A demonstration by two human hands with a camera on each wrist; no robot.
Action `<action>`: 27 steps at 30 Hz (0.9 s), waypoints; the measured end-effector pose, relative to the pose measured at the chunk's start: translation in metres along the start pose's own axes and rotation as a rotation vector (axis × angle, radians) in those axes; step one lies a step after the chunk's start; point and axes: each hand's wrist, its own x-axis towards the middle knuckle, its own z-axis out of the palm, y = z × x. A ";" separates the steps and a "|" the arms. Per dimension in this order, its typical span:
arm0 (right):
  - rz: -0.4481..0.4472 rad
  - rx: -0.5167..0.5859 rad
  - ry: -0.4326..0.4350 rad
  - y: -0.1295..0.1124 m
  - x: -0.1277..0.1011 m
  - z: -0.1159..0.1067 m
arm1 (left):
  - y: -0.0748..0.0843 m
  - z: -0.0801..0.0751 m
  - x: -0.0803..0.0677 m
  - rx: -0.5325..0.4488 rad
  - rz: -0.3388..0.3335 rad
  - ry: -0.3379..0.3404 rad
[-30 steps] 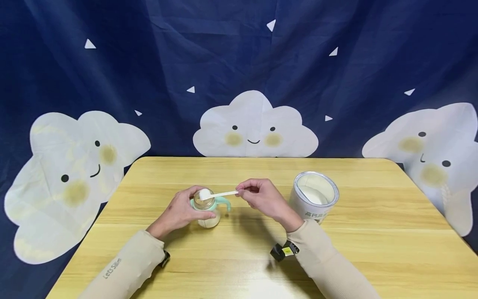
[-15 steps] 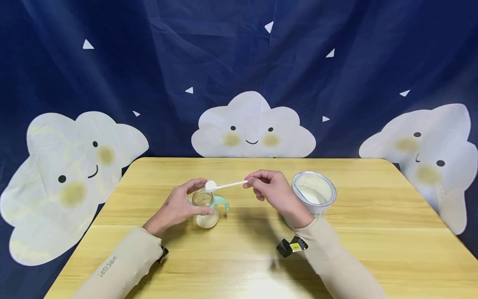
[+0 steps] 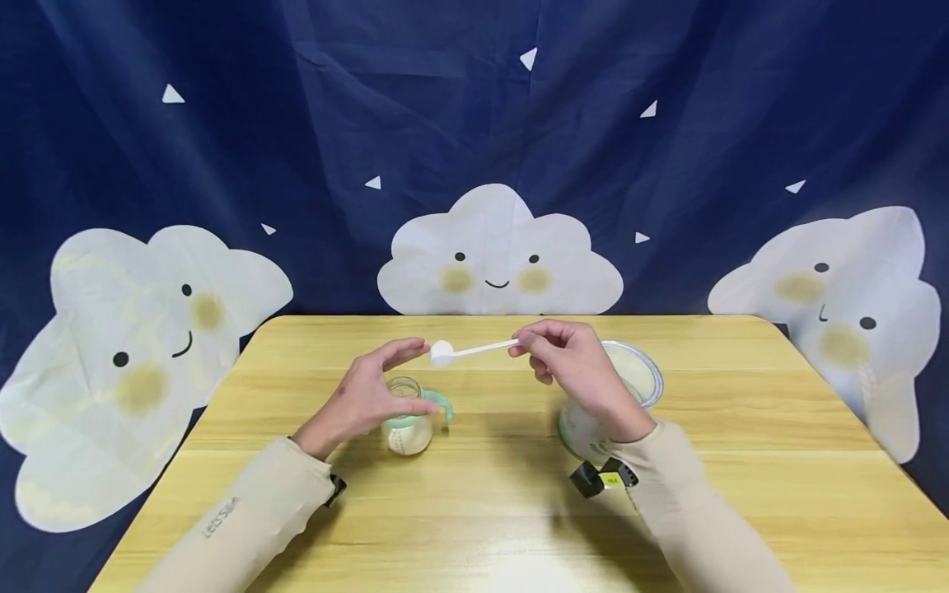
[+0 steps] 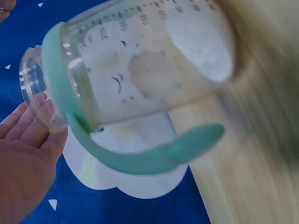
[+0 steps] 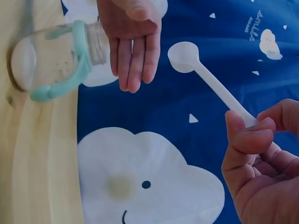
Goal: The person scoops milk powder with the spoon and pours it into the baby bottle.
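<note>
One scoop (image 3: 441,352) now higher, rightward, off the bottle (image 3: 407,417).

One bottle (image 3: 407,416) (teal-handled, powder at the bottom), one scoop (image 3: 469,352), one tin (image 3: 619,403), one table (image 3: 741,461) and two hands, left (image 3: 366,397) and right (image 3: 582,371), are counted. Three clouds (image 3: 498,254) are printed on one backdrop (image 3: 296,123).

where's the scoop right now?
Head view: the white scoop is in the air, pinched by the right hand, between the bottle and the powder can.
</note>
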 end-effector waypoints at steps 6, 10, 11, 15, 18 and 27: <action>0.001 -0.012 0.022 -0.002 -0.001 -0.014 | 0.011 0.007 0.006 0.004 0.022 -0.008; 0.009 -0.018 0.040 -0.003 -0.004 -0.022 | 0.017 0.012 0.010 -0.001 0.004 -0.013; 0.012 -0.021 0.044 -0.003 -0.005 -0.025 | 0.018 0.013 0.011 -0.009 -0.003 -0.018; 0.005 -0.049 0.060 -0.004 -0.009 -0.035 | 0.023 0.018 0.013 -0.026 -0.018 -0.028; -0.013 -0.067 0.072 -0.004 -0.011 -0.042 | 0.026 0.023 0.016 -0.010 0.003 -0.022; 0.014 -0.034 0.103 -0.003 -0.018 -0.058 | 0.036 0.040 0.024 -0.035 0.030 -0.058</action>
